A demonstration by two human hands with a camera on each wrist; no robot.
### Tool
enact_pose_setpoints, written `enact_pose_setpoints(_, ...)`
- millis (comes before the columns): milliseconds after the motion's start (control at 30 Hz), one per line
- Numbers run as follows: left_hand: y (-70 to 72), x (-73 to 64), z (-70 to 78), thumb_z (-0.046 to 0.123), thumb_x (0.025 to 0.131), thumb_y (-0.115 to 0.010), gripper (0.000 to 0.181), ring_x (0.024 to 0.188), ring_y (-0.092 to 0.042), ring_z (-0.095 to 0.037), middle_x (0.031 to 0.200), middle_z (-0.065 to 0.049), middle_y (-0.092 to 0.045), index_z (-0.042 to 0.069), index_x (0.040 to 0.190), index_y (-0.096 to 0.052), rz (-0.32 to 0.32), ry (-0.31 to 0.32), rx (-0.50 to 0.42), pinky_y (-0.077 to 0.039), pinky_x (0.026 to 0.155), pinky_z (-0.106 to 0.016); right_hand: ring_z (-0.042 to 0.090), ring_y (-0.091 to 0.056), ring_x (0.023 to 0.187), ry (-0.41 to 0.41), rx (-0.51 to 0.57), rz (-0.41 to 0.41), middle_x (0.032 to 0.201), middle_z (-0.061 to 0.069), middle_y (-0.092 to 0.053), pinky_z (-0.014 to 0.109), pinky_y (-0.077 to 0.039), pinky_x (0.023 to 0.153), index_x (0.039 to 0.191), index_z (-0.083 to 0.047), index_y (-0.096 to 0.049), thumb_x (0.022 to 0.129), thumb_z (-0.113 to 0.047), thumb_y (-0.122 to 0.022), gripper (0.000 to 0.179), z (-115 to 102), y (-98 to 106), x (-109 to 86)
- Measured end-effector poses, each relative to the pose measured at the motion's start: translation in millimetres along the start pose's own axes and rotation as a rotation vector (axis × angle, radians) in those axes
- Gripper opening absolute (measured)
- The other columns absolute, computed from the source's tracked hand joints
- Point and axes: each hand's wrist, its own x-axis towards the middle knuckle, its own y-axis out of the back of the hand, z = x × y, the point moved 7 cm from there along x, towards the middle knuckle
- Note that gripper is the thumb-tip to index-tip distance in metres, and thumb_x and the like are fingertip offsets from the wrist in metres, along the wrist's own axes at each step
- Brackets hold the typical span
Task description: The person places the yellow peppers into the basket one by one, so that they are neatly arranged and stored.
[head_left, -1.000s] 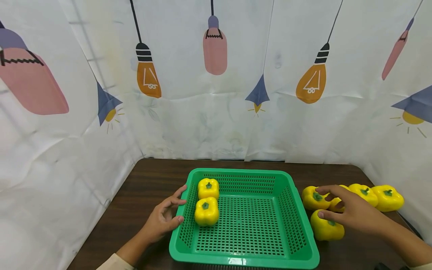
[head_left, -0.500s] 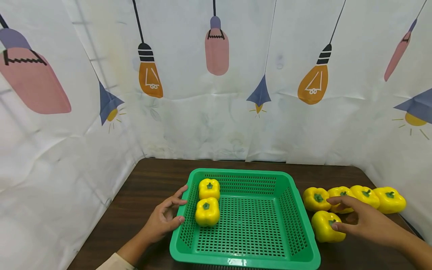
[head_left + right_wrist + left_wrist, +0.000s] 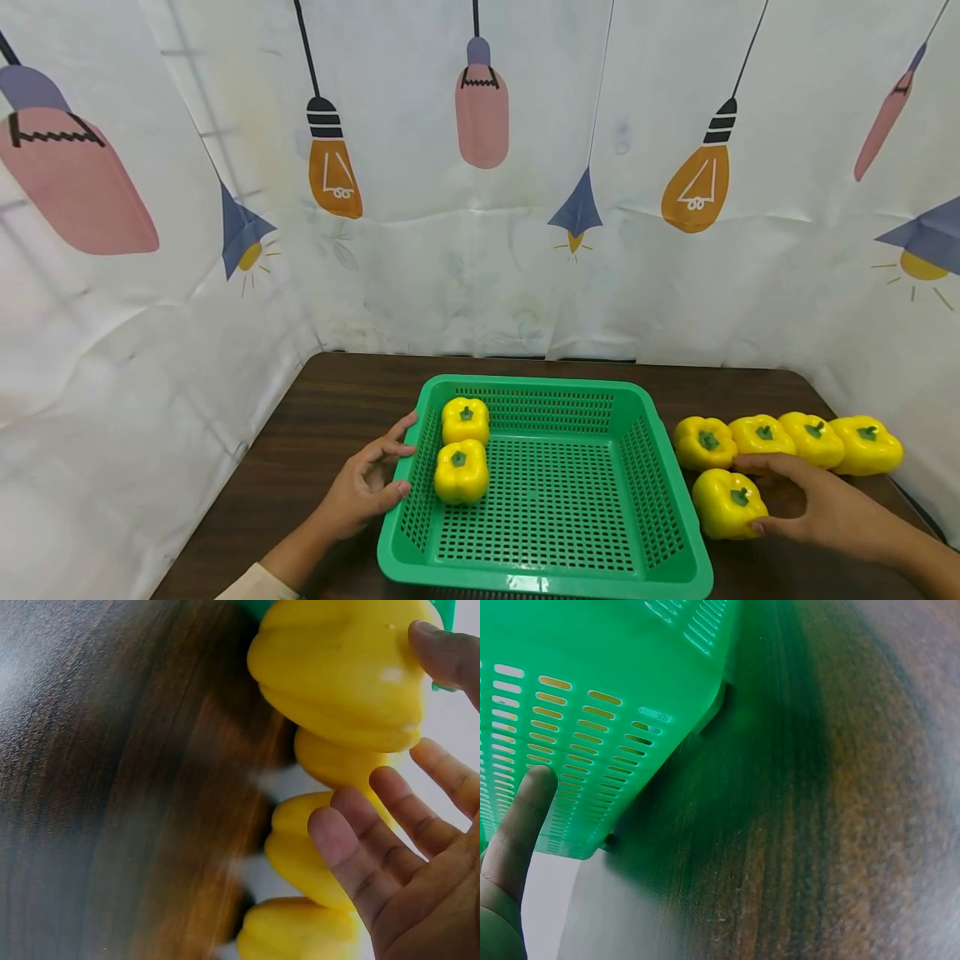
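Observation:
A green slotted plastic basket (image 3: pixel 543 583) stands on the dark table. Two yellow bell peppers, a back one (image 3: pixel 466 421) and a front one (image 3: pixel 461 472), sit inside along its left wall. My left hand (image 3: pixel 363 487) rests with spread, relaxed fingers at the basket's left rim; in the left wrist view a finger (image 3: pixel 521 825) is against the slotted wall. My right hand (image 3: pixel 817 504) is around the right side of a single yellow bell pepper (image 3: pixel 723 504), its thumb and index finger at the surface. In the right wrist view the other fingers stay extended, apart from that pepper (image 3: pixel 345 667).
Several more yellow bell peppers (image 3: pixel 705 443) lie in a row behind the single one, right of the basket. The brown wood-grain table (image 3: pixel 330 408) is backed by a white curtain (image 3: pixel 420 283) printed with lamps.
My right hand has come down and toward the front, from over the row of peppers to the single front pepper. The left hand and basket have stayed in place.

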Motion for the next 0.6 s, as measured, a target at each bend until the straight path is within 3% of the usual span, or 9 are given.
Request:
enact_pose_setpoints(100, -0.2, 0.2, 0.1, -0.018, 0.092, -0.056, 0.037, 0.155, -0.017, -0.020, 0.163, -0.034, -0.014, -0.021, 0.126, -0.044, -0.002, -0.002, 0.004, -0.023, 0.119, -0.024, -0.002, -0.061, 0.106, 0.007, 0.031, -0.021, 0.136, -0.023, -0.051, 0.027, -0.059, 0.073, 0.143, 0.003, -0.048, 0.088, -0.015, -0.083, 0.068, 3.1, -2.3, -1.2)
enact_pose_setpoints(400, -0.5, 0.5, 1.6, -0.018, 0.092, -0.056, 0.036, 0.155, -0.017, -0.020, 0.163, -0.034, -0.015, -0.020, 0.126, -0.044, -0.002, -0.002, 0.015, -0.023, 0.119, -0.024, -0.001, -0.060, 0.099, -0.025, -0.017, -0.016, 0.127, -0.021, -0.054, 0.027, -0.058, 0.069, 0.139, -0.001, -0.052, 0.087, -0.018, -0.084, 0.063, 7.7, -5.0, -2.7)
enact_pose_setpoints(600, -1.6, 2.2, 4.7, -0.018, 0.092, -0.056, 0.037, 0.155, -0.018, -0.022, 0.162, -0.037, -0.015, -0.020, 0.127, -0.045, -0.008, -0.031, 0.028, -0.024, 0.119, -0.025, -0.001, -0.062, 0.096, -0.045, -0.042, -0.018, 0.124, -0.010, -0.060, 0.027, -0.058, 0.068, 0.134, -0.002, -0.053, 0.086, -0.019, -0.085, 0.060, 2.8, -3.1, -0.3)
